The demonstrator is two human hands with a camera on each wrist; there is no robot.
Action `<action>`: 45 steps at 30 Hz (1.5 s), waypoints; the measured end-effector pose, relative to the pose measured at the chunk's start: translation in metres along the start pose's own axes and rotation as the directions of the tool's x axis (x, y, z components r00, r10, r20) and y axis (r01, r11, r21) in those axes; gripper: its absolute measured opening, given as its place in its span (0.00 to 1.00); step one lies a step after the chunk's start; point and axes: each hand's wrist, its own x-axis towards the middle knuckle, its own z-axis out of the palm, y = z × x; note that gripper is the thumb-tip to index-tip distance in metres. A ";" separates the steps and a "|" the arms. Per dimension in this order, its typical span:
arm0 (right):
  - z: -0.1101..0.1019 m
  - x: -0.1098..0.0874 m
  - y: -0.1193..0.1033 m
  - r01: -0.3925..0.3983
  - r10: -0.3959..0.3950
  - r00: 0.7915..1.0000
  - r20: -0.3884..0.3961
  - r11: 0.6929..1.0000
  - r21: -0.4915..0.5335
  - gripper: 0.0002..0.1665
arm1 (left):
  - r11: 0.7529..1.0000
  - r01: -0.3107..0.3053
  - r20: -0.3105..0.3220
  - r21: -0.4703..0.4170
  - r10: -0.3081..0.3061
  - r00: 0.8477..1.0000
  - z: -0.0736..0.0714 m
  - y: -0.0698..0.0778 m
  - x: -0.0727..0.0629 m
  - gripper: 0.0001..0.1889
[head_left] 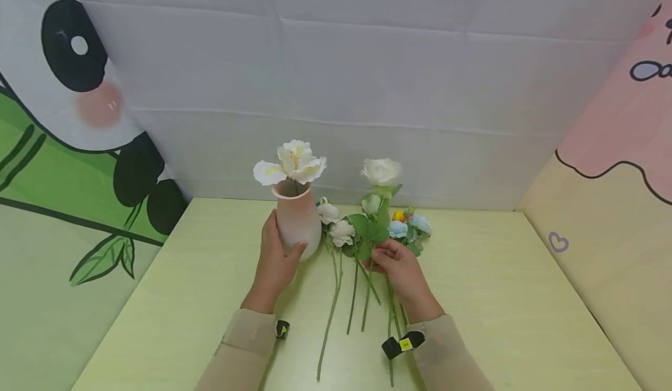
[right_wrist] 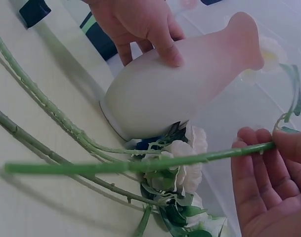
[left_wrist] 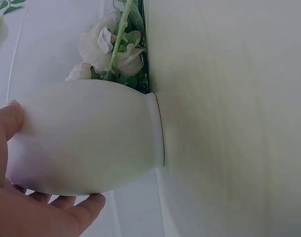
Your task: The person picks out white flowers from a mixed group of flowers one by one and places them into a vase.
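Observation:
My left hand [head_left: 275, 262] grips a vase [head_left: 298, 222], pink at the neck and white below, with fingers and thumb around its side. The vase stands upright, its base right at the tabletop in the left wrist view. A white iris-like flower [head_left: 297, 162] rises out of its mouth. To the right of the vase, my right hand [head_left: 403, 269] pinches the green stem [right_wrist: 185, 160] of an artificial white rose [head_left: 382, 172] between thumb and fingers. The rose points up, and its bare stem end hangs over the table in the right wrist view.
Several white flowers [head_left: 342, 233] lie between the hands, stems towards me. Blue and yellow flowers [head_left: 399, 227] lie beyond the right hand. The pale table [head_left: 220, 222] meets a white cloth backdrop [head_left: 367, 87] behind, with printed cartoon panels at both sides.

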 end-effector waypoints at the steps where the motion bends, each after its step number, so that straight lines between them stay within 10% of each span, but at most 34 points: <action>1: 0.000 0.000 0.000 0.002 -0.002 1.000 0.000 1.000 0.004 0.07 | 1.000 -0.002 0.000 0.000 0.002 1.000 0.000 0.000 0.000 0.51; 25: 0.012 0.013 -0.031 0.040 -0.030 0.992 0.120 0.996 -0.081 0.18 | 1.000 -0.008 -0.003 -0.007 0.008 1.000 -0.001 0.000 0.000 0.51; 45: 0.028 0.041 -0.107 0.331 -0.328 0.942 0.064 0.943 -0.043 0.17 | 1.000 0.002 -0.006 -0.010 -0.002 1.000 0.000 -0.003 0.002 0.51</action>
